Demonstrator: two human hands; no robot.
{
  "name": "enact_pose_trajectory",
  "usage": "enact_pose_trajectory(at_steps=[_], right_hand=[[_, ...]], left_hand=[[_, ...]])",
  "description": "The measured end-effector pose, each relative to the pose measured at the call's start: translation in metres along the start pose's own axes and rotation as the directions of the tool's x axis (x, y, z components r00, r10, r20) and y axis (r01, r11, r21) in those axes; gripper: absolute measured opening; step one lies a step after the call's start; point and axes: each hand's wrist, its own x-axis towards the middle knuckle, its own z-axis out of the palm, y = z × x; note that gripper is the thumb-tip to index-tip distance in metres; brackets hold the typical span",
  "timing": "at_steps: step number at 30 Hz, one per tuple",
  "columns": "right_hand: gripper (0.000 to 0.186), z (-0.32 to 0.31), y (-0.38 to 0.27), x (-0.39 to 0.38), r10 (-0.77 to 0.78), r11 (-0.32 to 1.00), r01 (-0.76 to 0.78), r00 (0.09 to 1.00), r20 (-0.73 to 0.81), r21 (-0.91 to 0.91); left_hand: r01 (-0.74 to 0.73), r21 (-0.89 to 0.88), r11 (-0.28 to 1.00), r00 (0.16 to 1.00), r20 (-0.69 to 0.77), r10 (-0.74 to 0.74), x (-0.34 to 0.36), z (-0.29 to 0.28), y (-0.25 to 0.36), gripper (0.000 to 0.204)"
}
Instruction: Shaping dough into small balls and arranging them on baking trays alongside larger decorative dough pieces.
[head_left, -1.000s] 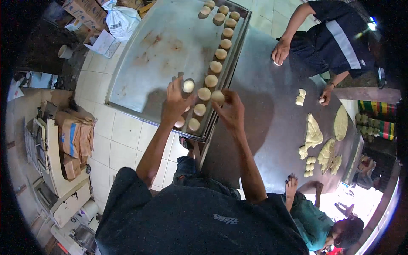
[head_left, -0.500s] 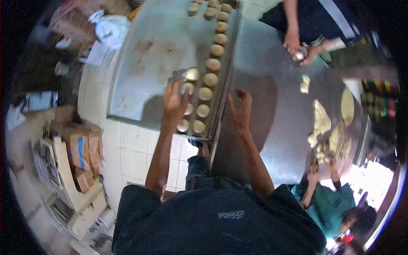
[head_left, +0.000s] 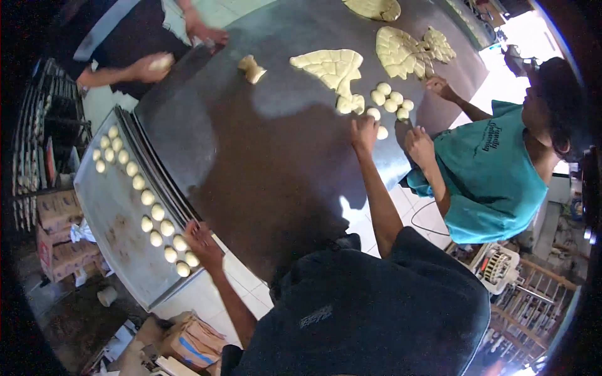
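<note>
My left hand (head_left: 204, 243) is open, fingers spread, at the near right edge of a metal baking tray (head_left: 108, 216). Beside it, pale round dough balls (head_left: 167, 227) stand in rows along that side of the tray. Stretched out over the dark metal worktable (head_left: 251, 182), my right hand (head_left: 364, 133) has its fingers apart. Its fingertips are at a dough ball (head_left: 374, 113), and another dough ball (head_left: 382, 132) lies right beside the hand. A small cluster of dough balls (head_left: 390, 98) sits just beyond, near a co-worker's hands.
On the right, a co-worker in a teal shirt (head_left: 495, 175) has one hand (head_left: 419, 145) by the dough balls. Another person's hand (head_left: 150, 67) holds dough at far left. Cut dough sheets (head_left: 329, 67) and a dough piece (head_left: 252, 69) lie on the table. Cardboard boxes (head_left: 59, 216) stand left.
My view has swung right toward the worktable. My right hand has moved from beside the tray to the dough balls. My left hand has moved from above the tray's dough balls to its edge.
</note>
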Motion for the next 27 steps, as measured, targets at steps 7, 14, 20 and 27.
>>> enact_pose_trajectory(at_steps=[7,14,20,27], right_hand=[[0.054,0.014,-0.002,0.105,-0.162,0.977,0.207,0.87,0.465,-0.048],[0.056,-0.087,-0.052,-0.03,-0.311,0.905,-0.205,0.279,0.909,0.372],[0.091,-0.017,-0.044,0.004,0.117,0.979,-0.179,0.891,0.438,0.102],[0.083,0.086,-0.04,-0.013,0.293,0.747,-0.568,0.748,0.596,0.346]], left_hand=[[0.033,-0.08,0.996,0.895,0.447,0.006,-0.033,0.149,0.136,0.052],[0.744,-0.226,0.629,0.54,0.757,-0.367,-0.058,0.248,0.133,0.05],[0.322,0.01,0.947,0.909,0.276,-0.312,-0.102,0.218,0.028,0.058],[0.345,0.066,0.936,0.876,0.334,-0.347,-0.107,0.129,0.003,0.052]])
